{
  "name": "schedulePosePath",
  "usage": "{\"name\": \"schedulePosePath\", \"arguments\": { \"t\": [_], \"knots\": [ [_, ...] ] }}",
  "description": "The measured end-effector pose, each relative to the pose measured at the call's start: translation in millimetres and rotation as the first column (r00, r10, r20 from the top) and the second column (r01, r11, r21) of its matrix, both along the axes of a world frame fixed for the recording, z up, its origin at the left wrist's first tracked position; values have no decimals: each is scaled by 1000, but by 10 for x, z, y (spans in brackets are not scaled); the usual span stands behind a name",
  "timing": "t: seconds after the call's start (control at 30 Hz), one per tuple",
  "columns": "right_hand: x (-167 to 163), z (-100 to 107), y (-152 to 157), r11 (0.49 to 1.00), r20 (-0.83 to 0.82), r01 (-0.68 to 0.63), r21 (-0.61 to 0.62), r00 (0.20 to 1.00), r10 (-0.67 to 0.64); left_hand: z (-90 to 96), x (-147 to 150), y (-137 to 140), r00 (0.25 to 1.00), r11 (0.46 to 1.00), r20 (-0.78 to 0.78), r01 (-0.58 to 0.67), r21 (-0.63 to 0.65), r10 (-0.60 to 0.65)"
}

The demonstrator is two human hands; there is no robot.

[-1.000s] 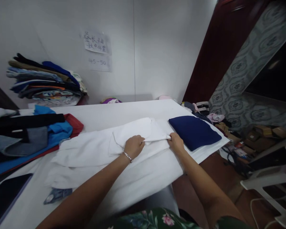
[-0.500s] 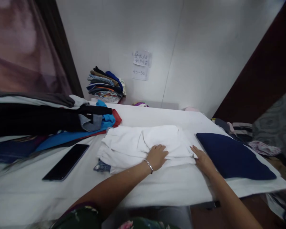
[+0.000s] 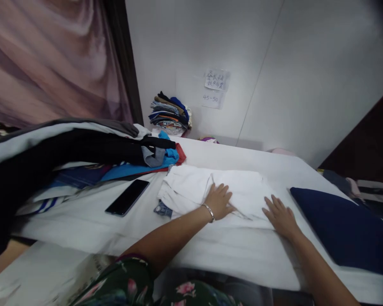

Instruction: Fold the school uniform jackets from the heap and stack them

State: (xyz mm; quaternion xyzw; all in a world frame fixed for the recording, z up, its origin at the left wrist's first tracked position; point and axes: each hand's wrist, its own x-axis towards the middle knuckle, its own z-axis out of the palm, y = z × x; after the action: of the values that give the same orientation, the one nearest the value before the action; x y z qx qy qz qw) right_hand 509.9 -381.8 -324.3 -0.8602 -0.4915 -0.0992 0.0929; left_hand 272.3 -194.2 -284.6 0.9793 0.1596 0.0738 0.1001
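Observation:
A white folded garment point(image 3: 191, 182) lies flat on the white-covered table, creased near its middle. Denim with a button point(image 3: 162, 209) peeks out from beneath its left end. My left hand point(image 3: 218, 201), with a silver bracelet at the wrist, rests palm down on the garment, fingers spread. At the garment's right end, my right hand point(image 3: 281, 216) lies flat with its fingers apart, touching the edge. Neither hand grips anything. To the right of my right hand is a folded navy garment point(image 3: 341, 225).
A black phone point(image 3: 127, 197) lies left of the white garment. Beyond it, a heap of clothes point(image 3: 115, 148) spreads along the left side. A stack of folded clothes point(image 3: 169, 112) stands against the wall below two handwritten paper notes point(image 3: 214, 87). More clothes point(image 3: 367, 189) sit at the far right.
The view has swung left, so things appear shifted right. My right hand has let go of the garment's pinched right edge and flattened out. The garment lies smoother there.

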Motion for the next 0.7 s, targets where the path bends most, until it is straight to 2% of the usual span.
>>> {"name": "schedulePosePath", "arguments": {
  "t": [0.07,0.13,0.23,0.33,0.47,0.53,0.63,0.7],
  "knots": [
    [30,-169,22,998,-11,29,-62,999,-30,-54,-73,80,996,998,-76,-47,-47,43],
    [67,-273,12,998,10,17,-66,1000,-16,-119,-120,117,994,996,-100,-57,-75,50],
    [109,-272,-7,998,10,16,-67,1000,-15,-168,-138,117,994,994,-102,-58,-89,49],
    [118,-144,19,997,-27,53,-62,998,-55,-150,-146,113,995,994,-88,-43,-100,35],
    [51,106,190,997,43,3,76,999,-6,-36,-202,135,998,992,-59,-13,-123,5],
    [-20,237,345,990,61,-38,133,998,30,73,-262,174,998,991,-61,-42,-129,34],
    [-163,397,638,982,45,-94,163,995,88,280,-427,324,981,979,-50,-189,-79,185],
    [-275,445,845,977,35,-142,159,990,138,404,-599,502,941,941,-29,-338,-26,338]
  ]
}}
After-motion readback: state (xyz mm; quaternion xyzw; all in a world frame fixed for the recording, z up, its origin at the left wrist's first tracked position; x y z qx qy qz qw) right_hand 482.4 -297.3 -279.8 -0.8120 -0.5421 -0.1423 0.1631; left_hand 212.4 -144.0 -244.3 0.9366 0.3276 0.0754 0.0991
